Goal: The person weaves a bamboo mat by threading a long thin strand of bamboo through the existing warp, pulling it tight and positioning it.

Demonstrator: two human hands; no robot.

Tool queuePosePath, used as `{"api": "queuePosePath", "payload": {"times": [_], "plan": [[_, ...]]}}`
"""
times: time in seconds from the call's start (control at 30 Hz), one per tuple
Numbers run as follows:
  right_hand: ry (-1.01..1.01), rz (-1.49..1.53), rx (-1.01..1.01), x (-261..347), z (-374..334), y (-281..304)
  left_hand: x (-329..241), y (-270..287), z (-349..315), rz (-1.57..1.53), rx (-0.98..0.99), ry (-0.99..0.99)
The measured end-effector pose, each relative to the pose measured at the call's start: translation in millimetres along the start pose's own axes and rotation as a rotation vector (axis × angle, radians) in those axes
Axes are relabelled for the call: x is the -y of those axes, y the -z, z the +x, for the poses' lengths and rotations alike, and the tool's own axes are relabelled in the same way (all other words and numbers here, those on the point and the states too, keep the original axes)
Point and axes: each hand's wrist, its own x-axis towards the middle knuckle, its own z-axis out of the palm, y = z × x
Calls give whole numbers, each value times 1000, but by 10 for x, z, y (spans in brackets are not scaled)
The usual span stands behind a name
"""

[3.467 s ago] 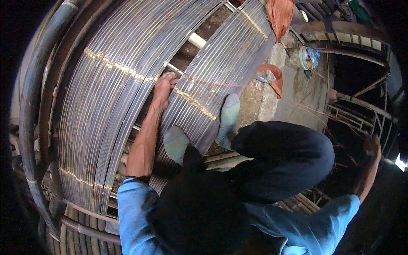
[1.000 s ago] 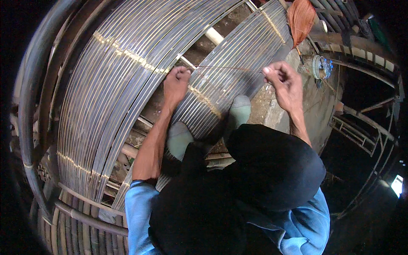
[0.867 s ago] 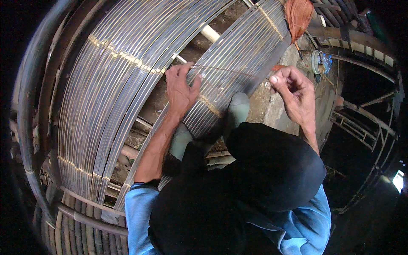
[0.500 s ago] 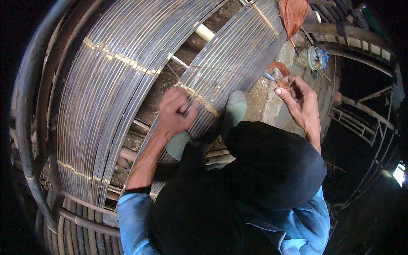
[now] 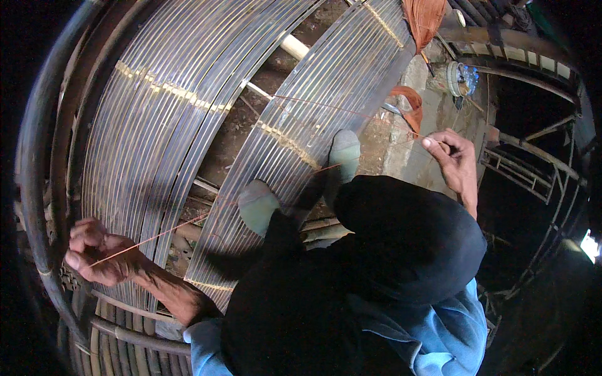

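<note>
My left hand is stretched out to the far left, its fingers closed on an orange-red thread. That thread runs taut across my body toward my right hand, which pinches it between thumb and finger. Another thin reddish strand stretches from the edge of the nearer slatted panel toward my right hand. This panel is made of narrow dark strips bound by pale cross lashings. My feet in greenish-grey socks rest on and beside it.
A second, wider slatted panel curves along the left. Reddish-brown fibre bundles lie at the upper right, with a loop of the same fibre nearer. Behind stands a pale bucket holding blue-topped bottles. Poles frame both sides.
My left hand has swung from the nearer panel out to the lower left, drawing the thread long. My right hand has shifted slightly down and away from the fibre loop.
</note>
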Motion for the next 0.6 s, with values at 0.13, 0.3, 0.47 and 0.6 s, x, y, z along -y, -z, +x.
{"api": "queuePosePath", "payload": {"times": [0.13,0.3,0.47,0.6], "plan": [[58,-94,-203,67,-218,418,-21,-578,-93,628,460,195],[140,-39,-595,-124,-591,1176,52,-1258,-314,334,895,333],[-95,131,-850,-634,-1010,2305,157,-1404,-286,67,1054,598],[-220,-156,-1003,-1021,-1516,2998,373,-1863,-607,65,928,750]]}}
